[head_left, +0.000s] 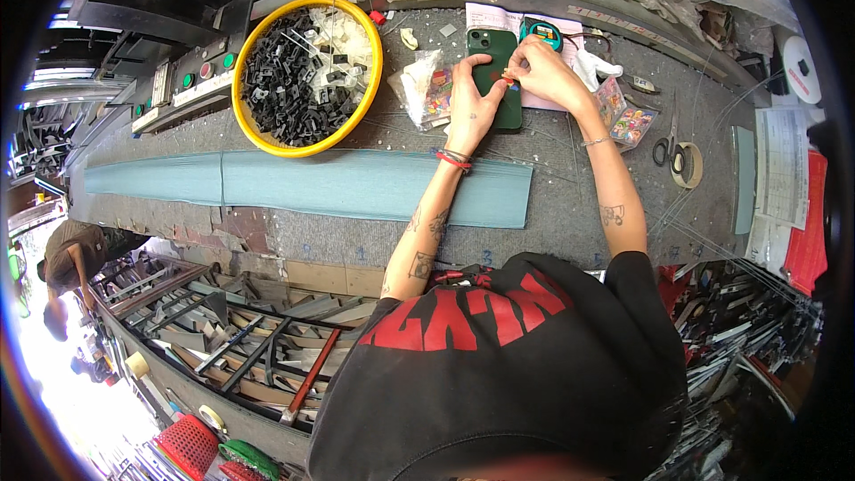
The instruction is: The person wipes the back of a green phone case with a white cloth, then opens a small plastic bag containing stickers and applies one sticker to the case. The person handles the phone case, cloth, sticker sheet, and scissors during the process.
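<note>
A dark green phone (500, 98) lies back up on the grey felt bench, partly on a white sheet of paper (488, 16). My left hand (470, 98) lies over the phone's left side and holds it down; a red band circles that wrist. My right hand (545, 73) sits at the phone's right edge, its fingertips pinched on a small colourful piece (508, 79) against the phone's back. What the piece is cannot be made out.
A yellow bowl (374, 62) of black and white plastic parts stands to the left. Small bags of colourful bits (429, 87) (631, 121), a teal tape measure (543, 32), scissors (666, 151), a tape roll (688, 166), a long teal strip (356, 185). Another person (71, 258) bends at far left.
</note>
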Tool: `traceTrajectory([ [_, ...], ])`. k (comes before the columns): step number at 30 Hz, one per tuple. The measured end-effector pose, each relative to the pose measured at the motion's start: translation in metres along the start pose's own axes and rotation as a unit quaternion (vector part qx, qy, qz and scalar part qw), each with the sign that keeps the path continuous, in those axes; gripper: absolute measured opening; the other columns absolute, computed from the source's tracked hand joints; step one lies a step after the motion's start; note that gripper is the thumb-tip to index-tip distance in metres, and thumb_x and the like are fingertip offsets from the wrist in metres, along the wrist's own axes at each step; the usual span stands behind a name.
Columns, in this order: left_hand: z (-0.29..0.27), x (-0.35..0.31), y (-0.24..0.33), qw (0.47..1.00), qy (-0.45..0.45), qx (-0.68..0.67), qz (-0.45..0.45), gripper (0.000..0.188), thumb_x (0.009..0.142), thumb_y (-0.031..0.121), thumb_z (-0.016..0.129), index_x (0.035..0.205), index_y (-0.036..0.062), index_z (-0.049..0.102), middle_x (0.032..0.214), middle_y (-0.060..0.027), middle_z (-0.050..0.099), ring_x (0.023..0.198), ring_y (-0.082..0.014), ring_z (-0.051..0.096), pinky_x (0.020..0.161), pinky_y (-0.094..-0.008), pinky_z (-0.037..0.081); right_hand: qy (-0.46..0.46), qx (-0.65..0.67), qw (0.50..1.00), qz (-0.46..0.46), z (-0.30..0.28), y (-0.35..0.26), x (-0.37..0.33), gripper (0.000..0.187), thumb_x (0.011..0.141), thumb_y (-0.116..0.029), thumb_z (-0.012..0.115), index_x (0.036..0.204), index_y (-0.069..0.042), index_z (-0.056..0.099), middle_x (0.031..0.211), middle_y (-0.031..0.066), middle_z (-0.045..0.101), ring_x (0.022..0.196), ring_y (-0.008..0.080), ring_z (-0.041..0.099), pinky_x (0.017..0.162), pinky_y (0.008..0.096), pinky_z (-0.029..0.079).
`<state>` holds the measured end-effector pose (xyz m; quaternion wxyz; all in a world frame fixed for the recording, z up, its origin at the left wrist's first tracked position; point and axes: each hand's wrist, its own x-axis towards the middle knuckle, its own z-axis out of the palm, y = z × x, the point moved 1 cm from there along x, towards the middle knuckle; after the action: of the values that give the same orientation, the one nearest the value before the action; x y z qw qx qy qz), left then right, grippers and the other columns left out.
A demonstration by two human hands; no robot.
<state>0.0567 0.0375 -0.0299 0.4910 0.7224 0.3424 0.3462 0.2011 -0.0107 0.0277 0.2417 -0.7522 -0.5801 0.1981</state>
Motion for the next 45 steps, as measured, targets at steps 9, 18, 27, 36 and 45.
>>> traceTrajectory([
  [9, 0.004, 0.001, -0.001, 1.000, 0.017, 0.010, 0.001, 0.045, 0.074, 0.011, 0.070, 0.113, 0.0030, 0.051, 0.105, -0.0139, 0.056, 0.094, -0.0232, 0.058, 0.084, -0.0340, 0.047, 0.020, 0.007, 1.000, -0.003, 0.004, 0.000, -0.004, 0.015, 0.072, -0.008, 0.062, 0.067, 0.006, 0.061, 0.086, 0.0240, 0.059, 0.089, 0.0338, 0.058, 0.082, 0.0396, 0.046],
  [18, 0.004, 0.000, -0.001, 1.000, 0.016, -0.003, -0.008, 0.044, 0.074, 0.011, 0.070, 0.113, 0.0017, 0.050, 0.104, -0.0135, 0.056, 0.093, -0.0218, 0.057, 0.083, -0.0331, 0.047, 0.022, 0.046, 0.999, 0.002, 0.005, 0.004, -0.008, 0.020, 0.074, -0.014, 0.063, 0.070, 0.005, 0.060, 0.090, 0.0200, 0.056, 0.094, 0.0314, 0.056, 0.087, 0.0383, 0.044],
  [27, 0.005, 0.000, -0.001, 1.000, 0.013, -0.004, -0.009, 0.045, 0.074, 0.011, 0.070, 0.113, 0.0019, 0.050, 0.104, -0.0132, 0.056, 0.091, -0.0206, 0.057, 0.082, -0.0320, 0.048, 0.028, 0.009, 0.999, -0.021, 0.000, -0.003, -0.010, 0.022, 0.079, -0.015, 0.062, 0.080, 0.006, 0.063, 0.090, 0.0222, 0.059, 0.091, 0.0349, 0.058, 0.083, 0.0416, 0.045],
  [36, 0.004, 0.000, 0.001, 1.000, 0.022, 0.015, 0.004, 0.045, 0.074, 0.011, 0.071, 0.112, 0.0009, 0.050, 0.105, -0.0143, 0.054, 0.096, -0.0241, 0.056, 0.086, -0.0340, 0.045, -0.002, 0.021, 0.999, 0.026, 0.000, -0.014, -0.015, 0.018, 0.081, -0.010, 0.056, 0.083, 0.008, 0.058, 0.080, 0.0263, 0.062, 0.081, 0.0417, 0.061, 0.072, 0.0460, 0.048],
  [45, 0.003, 0.000, 0.006, 0.999, 0.011, -0.015, -0.030, 0.045, 0.074, 0.010, 0.068, 0.113, 0.0006, 0.049, 0.106, -0.0158, 0.054, 0.098, -0.0261, 0.056, 0.087, -0.0348, 0.044, -0.005, -0.009, 0.998, 0.054, 0.001, -0.023, -0.011, 0.012, 0.078, -0.004, 0.058, 0.084, 0.006, 0.055, 0.079, 0.0262, 0.061, 0.080, 0.0399, 0.061, 0.070, 0.0455, 0.047],
])
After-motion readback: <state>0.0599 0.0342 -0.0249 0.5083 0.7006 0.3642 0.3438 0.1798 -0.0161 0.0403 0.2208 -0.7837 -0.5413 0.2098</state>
